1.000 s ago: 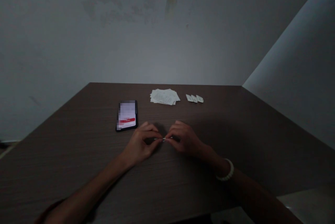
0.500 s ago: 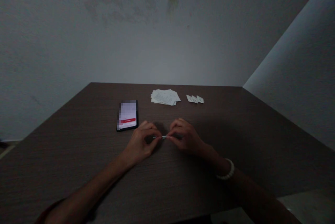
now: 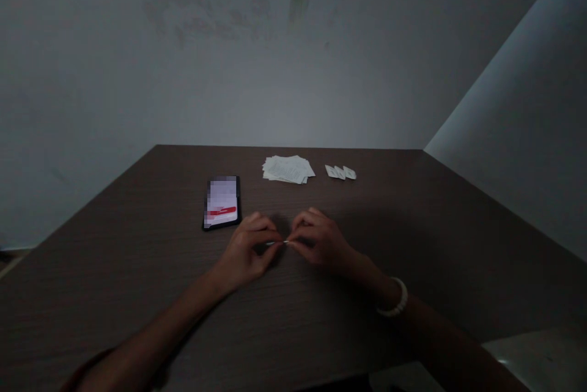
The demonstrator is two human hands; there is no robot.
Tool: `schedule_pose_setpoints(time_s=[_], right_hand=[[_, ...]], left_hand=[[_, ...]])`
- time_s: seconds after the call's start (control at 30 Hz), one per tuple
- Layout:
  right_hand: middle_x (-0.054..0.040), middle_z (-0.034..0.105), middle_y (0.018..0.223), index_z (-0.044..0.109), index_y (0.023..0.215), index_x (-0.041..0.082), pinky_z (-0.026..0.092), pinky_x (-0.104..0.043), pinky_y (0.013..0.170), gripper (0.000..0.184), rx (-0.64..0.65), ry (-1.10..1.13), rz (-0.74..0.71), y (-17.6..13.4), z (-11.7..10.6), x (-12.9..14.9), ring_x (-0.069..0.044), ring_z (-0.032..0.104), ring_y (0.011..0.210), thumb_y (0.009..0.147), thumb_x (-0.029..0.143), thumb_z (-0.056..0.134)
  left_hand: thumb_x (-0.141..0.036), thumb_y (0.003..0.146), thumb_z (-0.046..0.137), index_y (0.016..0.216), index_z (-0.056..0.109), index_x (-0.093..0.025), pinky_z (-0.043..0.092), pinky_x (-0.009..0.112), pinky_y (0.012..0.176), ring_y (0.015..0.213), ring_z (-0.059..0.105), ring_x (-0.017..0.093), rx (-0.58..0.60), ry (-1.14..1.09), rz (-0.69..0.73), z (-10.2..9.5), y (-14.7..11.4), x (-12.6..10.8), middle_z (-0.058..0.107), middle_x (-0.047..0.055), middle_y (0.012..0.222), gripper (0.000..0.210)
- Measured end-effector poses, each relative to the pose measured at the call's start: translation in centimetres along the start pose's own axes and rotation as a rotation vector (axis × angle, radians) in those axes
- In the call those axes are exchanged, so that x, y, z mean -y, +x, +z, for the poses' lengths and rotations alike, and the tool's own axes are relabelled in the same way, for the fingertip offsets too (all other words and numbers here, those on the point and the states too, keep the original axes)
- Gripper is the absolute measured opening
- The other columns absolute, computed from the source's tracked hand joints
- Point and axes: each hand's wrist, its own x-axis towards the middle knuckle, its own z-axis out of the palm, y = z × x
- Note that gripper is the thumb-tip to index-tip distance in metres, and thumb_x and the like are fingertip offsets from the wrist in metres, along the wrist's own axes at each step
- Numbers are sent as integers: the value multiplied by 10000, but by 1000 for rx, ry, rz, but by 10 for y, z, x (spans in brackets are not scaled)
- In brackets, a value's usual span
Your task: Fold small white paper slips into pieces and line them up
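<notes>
Slip, likely paper, below frame centre; left hand and right hand pinch it, fingertips closed. Apparently two-handed handling; next move probably needs light grip.

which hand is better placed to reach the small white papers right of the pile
Probably the right hand: it is nearer the small white papers, while the left hand is farther left, near the smartphone. Both pinch a thin white strip.

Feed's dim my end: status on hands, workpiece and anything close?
Left hand and right hand pinching thin white piece. Phone close beyond left hand. Paper stack farther back, apart from both hands.
</notes>
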Motion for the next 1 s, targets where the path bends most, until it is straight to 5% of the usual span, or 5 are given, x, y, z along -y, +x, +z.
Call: schedule_pose_setpoints(time_s=[0.27,0.57,1.0], right_hand=[[-38,634,958,657,835,199,409,-352,868,46,-16,54,17,0,-3,3,-164,581,886,845,241,643],[-46,618,900,656,790,193,439,-322,741,31,-98,28,-63,0,0,0,-173,544,820,817,179,651],[-41,615,911,671,810,195,438,-340,797,26,-71,75,-10,1,-1,2,-167,562,840,824,216,673]], left_hand=[[-223,868,556,735,694,-199,401,318,698,770,498,177,-36,8,-10,-1,0,-4,612,30,770,193],[-195,864,571,807,685,-193,398,313,725,794,495,170,-46,-2,53,5,-2,4,609,22,818,128],[-174,848,587,754,697,-188,403,313,704,785,492,176,-43,-18,25,0,-1,-4,608,30,792,146]])
